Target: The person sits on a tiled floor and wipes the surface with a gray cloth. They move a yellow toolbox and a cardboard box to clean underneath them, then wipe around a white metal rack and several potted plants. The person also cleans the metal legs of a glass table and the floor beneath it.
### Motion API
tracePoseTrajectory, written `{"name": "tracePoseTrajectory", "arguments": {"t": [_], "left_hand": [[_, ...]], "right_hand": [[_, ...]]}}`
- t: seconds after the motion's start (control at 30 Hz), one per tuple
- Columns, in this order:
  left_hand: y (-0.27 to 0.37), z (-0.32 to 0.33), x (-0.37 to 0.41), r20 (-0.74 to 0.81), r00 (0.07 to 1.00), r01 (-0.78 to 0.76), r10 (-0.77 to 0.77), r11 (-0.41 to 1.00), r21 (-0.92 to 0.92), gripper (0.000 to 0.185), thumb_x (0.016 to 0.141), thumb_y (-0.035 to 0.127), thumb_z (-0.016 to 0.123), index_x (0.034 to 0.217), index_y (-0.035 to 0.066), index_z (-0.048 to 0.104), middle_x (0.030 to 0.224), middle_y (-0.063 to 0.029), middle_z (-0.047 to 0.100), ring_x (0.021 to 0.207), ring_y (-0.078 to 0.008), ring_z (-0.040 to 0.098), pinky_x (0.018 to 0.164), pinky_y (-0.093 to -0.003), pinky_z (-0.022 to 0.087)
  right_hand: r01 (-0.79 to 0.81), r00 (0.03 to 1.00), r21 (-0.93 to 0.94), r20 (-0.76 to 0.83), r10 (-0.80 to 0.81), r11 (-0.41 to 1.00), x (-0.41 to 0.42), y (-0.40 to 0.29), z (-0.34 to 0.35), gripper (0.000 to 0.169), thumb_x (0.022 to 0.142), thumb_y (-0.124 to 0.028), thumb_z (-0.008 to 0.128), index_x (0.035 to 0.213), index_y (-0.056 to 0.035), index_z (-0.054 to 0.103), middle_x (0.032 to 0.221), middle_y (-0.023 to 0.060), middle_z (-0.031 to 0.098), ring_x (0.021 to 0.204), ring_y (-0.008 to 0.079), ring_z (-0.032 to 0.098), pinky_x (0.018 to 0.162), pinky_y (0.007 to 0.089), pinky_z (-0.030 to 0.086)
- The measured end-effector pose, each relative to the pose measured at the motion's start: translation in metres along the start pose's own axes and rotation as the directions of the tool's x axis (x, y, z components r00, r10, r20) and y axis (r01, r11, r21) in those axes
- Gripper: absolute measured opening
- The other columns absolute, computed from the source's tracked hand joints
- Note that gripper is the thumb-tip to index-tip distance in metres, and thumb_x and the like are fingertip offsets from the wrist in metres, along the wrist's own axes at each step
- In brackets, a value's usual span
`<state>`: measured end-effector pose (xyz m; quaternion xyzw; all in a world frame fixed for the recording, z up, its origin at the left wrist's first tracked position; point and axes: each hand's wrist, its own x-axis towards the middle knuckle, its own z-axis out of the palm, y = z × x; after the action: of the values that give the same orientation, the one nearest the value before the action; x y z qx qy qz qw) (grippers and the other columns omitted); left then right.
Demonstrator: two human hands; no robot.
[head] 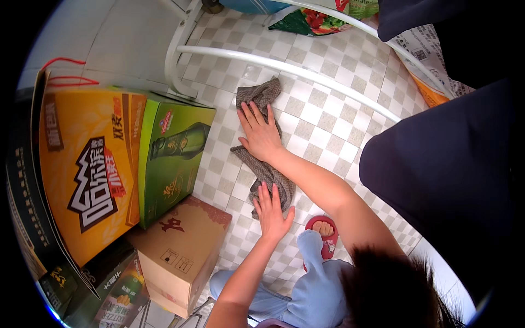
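Observation:
A grey-brown patterned cloth lies long and crumpled on the checkered tile floor. My right hand rests palm down on its upper part, fingers spread and pointing towards the upper left. Nearer to my body, my left hand lies on the lower part of the cloth, its fingers spread and its thumb apart. Neither hand is closed around the cloth. Parts of the cloth are hidden beneath both hands and the right forearm.
Left stand a yellow carton, a green bottle-printed carton and a brown cardboard box. White metal tubing crosses above the floor. Dark fabric hangs at right. A foot in a red slipper is near my left hand.

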<state>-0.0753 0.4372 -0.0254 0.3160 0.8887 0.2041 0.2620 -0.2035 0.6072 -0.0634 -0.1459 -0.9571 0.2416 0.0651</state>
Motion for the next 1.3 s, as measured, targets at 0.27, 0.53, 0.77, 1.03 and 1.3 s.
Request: {"name": "tracePoseTrajectory", "arguments": {"t": [0.27, 0.53, 0.77, 1.03, 1.3], "left_hand": [[0.033, -0.003, 0.070, 0.106, 0.980, -0.163, 0.167, 0.986, -0.049, 0.077, 0.089, 0.030, 0.056, 0.149, -0.001, 0.021, 0.155, -0.0240, 0.019, 0.144, -0.0386, 0.019, 0.114, -0.0552, 0.017], [0.112, 0.035, 0.154, 0.097, 0.929, -0.360, 0.358, 0.933, 0.004, 0.071, 0.091, 0.033, 0.053, 0.149, 0.004, 0.025, 0.155, -0.0185, 0.023, 0.144, -0.0332, 0.022, 0.113, -0.0539, 0.021], [0.103, 0.037, 0.150, 0.083, 0.902, -0.424, 0.423, 0.906, -0.006, 0.064, 0.092, 0.028, 0.052, 0.148, 0.005, 0.030, 0.154, -0.0155, 0.027, 0.144, -0.0307, 0.023, 0.113, -0.0529, 0.021], [0.155, 0.085, 0.108, 0.376, 0.736, -0.624, 0.563, 0.780, 0.054, 0.048, 0.087, 0.013, 0.051, 0.135, 0.010, 0.052, 0.151, -0.0073, 0.037, 0.142, -0.0229, 0.027, 0.116, -0.0446, 0.021], [0.124, 0.095, 0.080, 0.324, 0.587, -0.774, 0.742, 0.632, -0.046, 0.040, 0.088, 0.016, 0.049, 0.126, 0.018, 0.060, 0.142, 0.0019, 0.048, 0.137, -0.0174, 0.036, 0.115, -0.0426, 0.025]], "right_hand": [[-0.162, 0.980, -0.370, -0.169, 0.105, 0.915, 0.071, 0.128, -0.039, 0.054, 0.088, -0.020, 0.043, 0.139, -0.0020, 0.045, 0.151, 0.0141, 0.037, 0.142, 0.0276, 0.030, 0.114, 0.0525, 0.022], [-0.368, 0.880, -0.234, -0.399, 0.256, 0.900, 0.043, 0.292, -0.111, 0.049, 0.100, -0.039, 0.035, 0.141, -0.0144, 0.046, 0.152, 0.0053, 0.036, 0.142, 0.0233, 0.029, 0.116, 0.0504, 0.018], [-0.597, 0.774, -0.380, -0.505, 0.382, 0.707, -0.016, 0.329, -0.116, 0.050, 0.100, -0.041, 0.032, 0.144, -0.0172, 0.042, 0.153, 0.0053, 0.034, 0.142, 0.0276, 0.028, 0.117, 0.0509, 0.014], [-0.928, 0.337, -0.317, -0.487, 0.806, 0.197, -0.205, 0.340, -0.164, 0.053, 0.099, -0.040, 0.038, 0.144, -0.0130, 0.040, 0.151, 0.0116, 0.035, 0.140, 0.0322, 0.030, 0.115, 0.0485, 0.018], [-0.873, 0.035, -0.483, -0.205, 0.978, -0.070, -0.342, 0.316, -0.130, 0.054, 0.099, -0.043, 0.038, 0.143, -0.0137, 0.041, 0.149, 0.0135, 0.037, 0.136, 0.0353, 0.032, 0.112, 0.0495, 0.023]]}}
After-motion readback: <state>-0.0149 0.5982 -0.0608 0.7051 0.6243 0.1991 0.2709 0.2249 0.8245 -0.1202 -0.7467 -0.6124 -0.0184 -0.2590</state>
